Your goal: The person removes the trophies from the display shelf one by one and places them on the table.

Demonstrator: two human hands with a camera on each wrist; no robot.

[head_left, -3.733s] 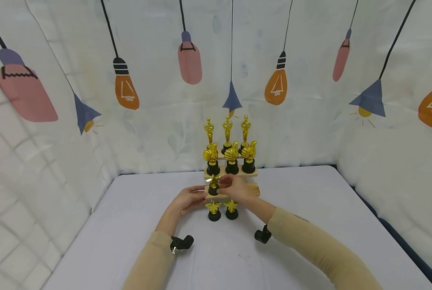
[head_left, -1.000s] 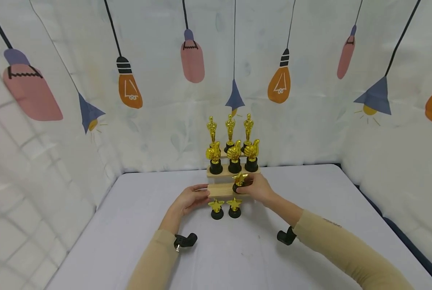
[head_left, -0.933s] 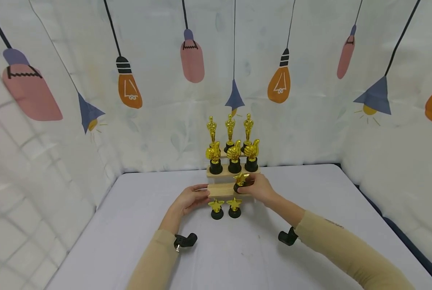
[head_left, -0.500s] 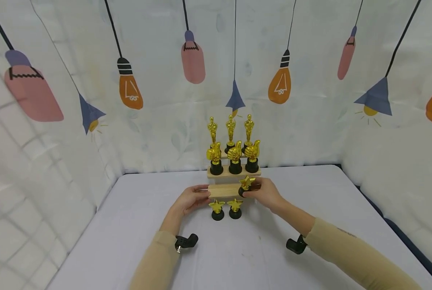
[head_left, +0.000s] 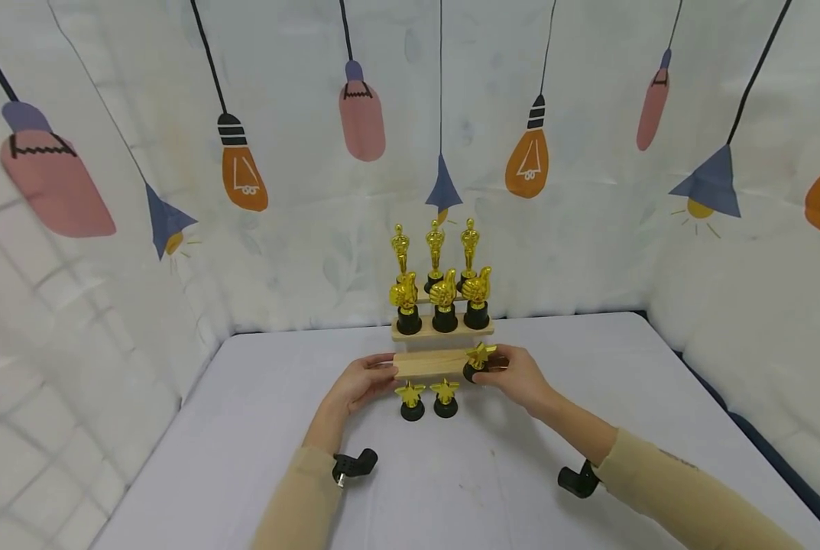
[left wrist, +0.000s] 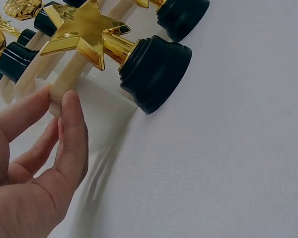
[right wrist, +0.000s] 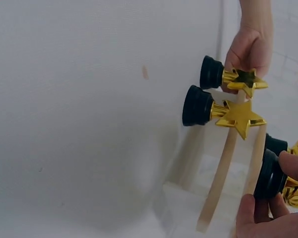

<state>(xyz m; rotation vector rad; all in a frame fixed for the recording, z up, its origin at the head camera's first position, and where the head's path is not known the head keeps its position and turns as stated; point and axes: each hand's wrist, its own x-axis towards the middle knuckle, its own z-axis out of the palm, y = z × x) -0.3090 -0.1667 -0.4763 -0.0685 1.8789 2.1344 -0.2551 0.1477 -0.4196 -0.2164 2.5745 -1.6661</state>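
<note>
My left hand point(head_left: 366, 382) pinches the left end of the lowest wooden step point(head_left: 426, 364) of a tiered display stand, thumb and fingertips on the plank's end point(left wrist: 64, 89) in the left wrist view. My right hand point(head_left: 520, 376) holds a gold star trophy point(head_left: 479, 355) by its black base point(right wrist: 270, 176), at the step's right end. Whether that base touches the step I cannot tell. Two more star trophies point(head_left: 412, 397) point(head_left: 445, 395) stand upright on the table in front of the stand. The left wrist view shows one star trophy point(left wrist: 154, 74) close up.
On the middle step point(head_left: 423, 331) stand three gold thumbs-up trophies point(head_left: 443, 294). Behind them, three gold figure trophies point(head_left: 435, 248) occupy the top step. A white cloth covers the table point(head_left: 279, 428); a lamp-patterned curtain point(head_left: 313, 252) hangs behind.
My right hand has carried the star trophy from the left end of the lowest step rightwards to its right end. The left hand keeps its grip on the step.
</note>
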